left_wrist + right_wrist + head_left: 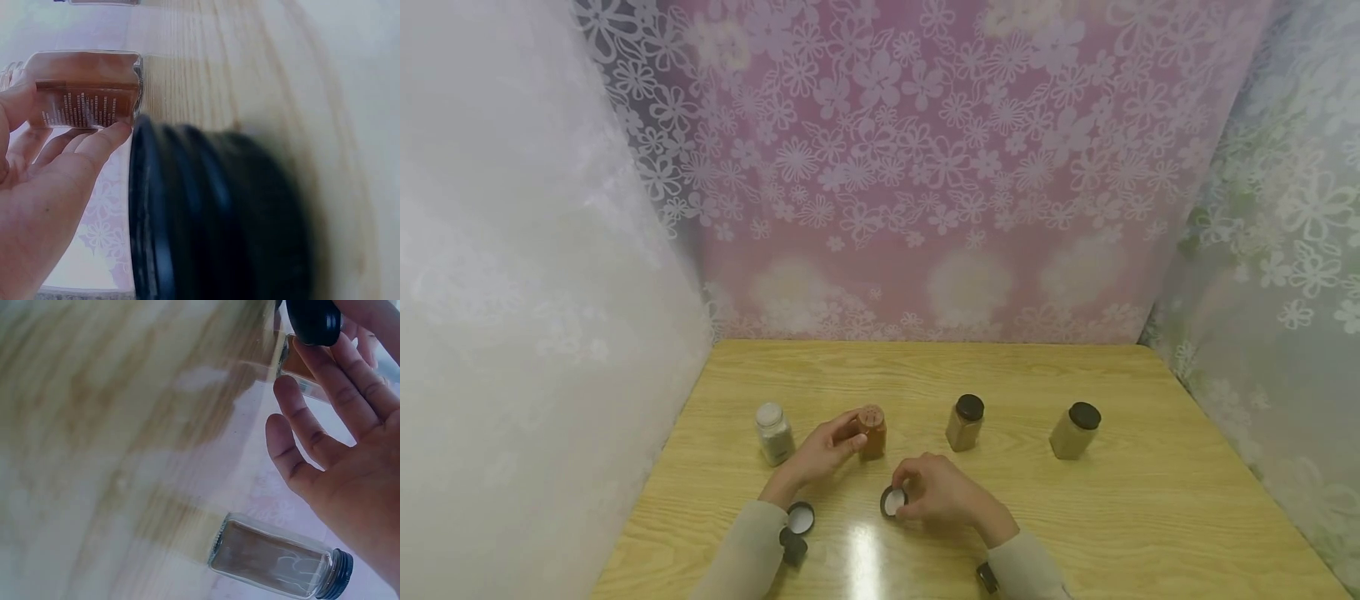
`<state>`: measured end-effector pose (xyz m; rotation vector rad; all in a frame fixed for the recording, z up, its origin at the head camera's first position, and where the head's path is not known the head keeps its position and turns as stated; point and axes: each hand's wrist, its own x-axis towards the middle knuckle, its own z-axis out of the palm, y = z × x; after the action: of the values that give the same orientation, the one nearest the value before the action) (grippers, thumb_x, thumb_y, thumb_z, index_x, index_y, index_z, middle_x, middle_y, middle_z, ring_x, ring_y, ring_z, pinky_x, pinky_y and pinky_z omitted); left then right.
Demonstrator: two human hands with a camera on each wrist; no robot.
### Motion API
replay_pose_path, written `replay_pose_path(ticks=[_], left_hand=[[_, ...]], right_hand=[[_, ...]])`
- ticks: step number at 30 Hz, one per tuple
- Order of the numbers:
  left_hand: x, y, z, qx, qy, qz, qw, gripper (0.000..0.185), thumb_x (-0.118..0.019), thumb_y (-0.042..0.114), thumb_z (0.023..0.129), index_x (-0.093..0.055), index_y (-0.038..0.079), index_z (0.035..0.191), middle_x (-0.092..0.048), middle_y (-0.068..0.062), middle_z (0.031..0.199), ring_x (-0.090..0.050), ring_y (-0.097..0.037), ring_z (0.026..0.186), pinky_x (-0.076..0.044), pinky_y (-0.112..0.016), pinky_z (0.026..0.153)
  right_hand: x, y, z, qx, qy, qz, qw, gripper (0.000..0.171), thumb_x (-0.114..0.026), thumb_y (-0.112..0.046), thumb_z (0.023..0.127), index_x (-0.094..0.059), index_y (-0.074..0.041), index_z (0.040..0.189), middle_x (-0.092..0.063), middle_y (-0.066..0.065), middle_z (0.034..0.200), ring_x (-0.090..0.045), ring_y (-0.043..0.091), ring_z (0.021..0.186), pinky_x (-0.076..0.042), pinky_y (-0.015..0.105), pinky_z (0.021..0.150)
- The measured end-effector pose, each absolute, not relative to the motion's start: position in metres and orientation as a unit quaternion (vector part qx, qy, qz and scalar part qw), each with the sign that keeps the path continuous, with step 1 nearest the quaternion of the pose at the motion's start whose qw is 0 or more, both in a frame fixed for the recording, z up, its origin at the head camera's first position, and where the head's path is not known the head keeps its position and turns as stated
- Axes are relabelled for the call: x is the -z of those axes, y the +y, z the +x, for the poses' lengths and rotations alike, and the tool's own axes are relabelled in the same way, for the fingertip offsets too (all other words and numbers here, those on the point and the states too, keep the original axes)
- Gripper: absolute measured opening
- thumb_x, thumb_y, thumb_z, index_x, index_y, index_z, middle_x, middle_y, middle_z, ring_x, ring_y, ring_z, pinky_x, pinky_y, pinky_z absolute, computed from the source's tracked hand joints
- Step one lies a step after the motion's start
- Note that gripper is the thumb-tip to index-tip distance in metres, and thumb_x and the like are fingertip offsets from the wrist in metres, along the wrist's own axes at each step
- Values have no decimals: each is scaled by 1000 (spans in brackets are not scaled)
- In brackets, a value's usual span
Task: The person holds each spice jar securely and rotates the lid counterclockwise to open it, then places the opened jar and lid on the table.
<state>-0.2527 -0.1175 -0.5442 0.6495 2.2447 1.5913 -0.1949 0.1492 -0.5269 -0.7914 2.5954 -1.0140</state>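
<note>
My left hand (820,452) grips a glass spice jar (873,443) of reddish-brown powder. Its uncapped top shows a perforated shaker insert. In the left wrist view the printed label of this jar (87,94) faces the camera, with thumb and fingers on either side. To the right and nearer the front edge, my right hand (946,493) pinches a round black lid (892,502) between thumb and fingers, its white lining facing up. The right wrist view shows the same lid (314,324) at the fingertips, its other fingers spread.
An uncapped jar of white powder (776,439) stands left of the left hand. Another black lid (801,518) lies lining-up beside the left forearm. Two black-capped jars, one brown (963,429) and one olive-tan (1072,436), stand to the right on the wooden table (1157,500). Floral curtains surround it.
</note>
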Motion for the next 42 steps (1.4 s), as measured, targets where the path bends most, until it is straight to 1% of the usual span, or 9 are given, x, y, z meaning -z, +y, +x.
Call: replay_pose_path(ticks=[13, 19, 22, 24, 29, 33, 37, 39, 42], left_hand=[[543, -110, -251, -556, 784, 227, 156, 62, -58, 32, 110, -36, 12, 165, -46, -28, 160, -46, -47, 148, -45, -59, 117], [545, -109, -251, -568, 775, 231, 156, 65, -56, 31, 111, -29, 13, 167, -42, -27, 163, -44, -46, 150, -42, -61, 120], [539, -108, -249, -569, 781, 223, 129, 62, -52, 31, 113, -29, 13, 168, -43, -29, 162, -44, -47, 150, -41, -62, 120], [530, -106, -247, -566, 793, 208, 85, 59, -50, 34, 114, -33, 15, 166, -46, -27, 160, -47, -46, 148, -42, -62, 119], [499, -91, -239, -573, 798, 184, -35, 50, -49, 37, 114, -46, 18, 160, -59, -18, 153, -59, -39, 139, -50, -57, 113], [477, -66, -232, -572, 786, 221, -76, 46, -48, 36, 114, -55, 14, 154, -71, -17, 136, -72, -36, 119, -58, -54, 103], [470, -37, -229, -535, 801, 262, -51, 49, -42, 38, 116, -53, 11, 155, -71, -15, 138, -73, -34, 116, -58, -52, 102], [473, -23, -229, -522, 810, 266, -19, 50, -43, 39, 115, -49, 14, 159, -62, -10, 151, -65, -34, 132, -56, -51, 108], [485, -5, -230, -526, 809, 260, 35, 55, -45, 37, 115, -38, 15, 164, -53, -12, 159, -54, -36, 145, -49, -52, 116]], right_hand=[[528, 154, -189, 330, 897, -266, 124, 43, -92, -20, 76, -74, -18, 115, -72, -6, 108, -56, 14, 99, -46, 27, 85], [531, 157, -187, 323, 901, -261, 128, 45, -91, -22, 76, -75, -20, 118, -71, -6, 109, -55, 13, 97, -48, 27, 82], [530, 160, -188, 324, 901, -257, 128, 44, -90, -29, 81, -75, -19, 121, -72, -5, 112, -58, 14, 99, -49, 29, 84], [528, 164, -190, 339, 898, -253, 120, 42, -86, -35, 86, -75, -17, 123, -74, -4, 116, -62, 14, 101, -51, 28, 84], [508, 179, -192, 412, 876, -242, 63, 31, -74, -39, 100, -77, -15, 118, -78, -1, 112, -67, 10, 96, -54, 27, 81], [482, 197, -193, 494, 843, -215, 2, 19, -71, -29, 104, -78, -16, 116, -78, 2, 108, -71, 10, 94, -59, 29, 83], [464, 218, -200, 560, 803, -184, -89, 16, -68, -14, 105, -76, -4, 114, -78, 12, 105, -73, 13, 90, -61, 28, 80], [461, 227, -206, 565, 799, -157, -134, 18, -67, -13, 105, -76, -1, 115, -77, 13, 104, -72, 10, 88, -60, 25, 78], [462, 237, -212, 553, 809, -109, -169, 23, -67, -17, 106, -75, 0, 118, -77, 10, 106, -70, 8, 86, -58, 23, 73]])
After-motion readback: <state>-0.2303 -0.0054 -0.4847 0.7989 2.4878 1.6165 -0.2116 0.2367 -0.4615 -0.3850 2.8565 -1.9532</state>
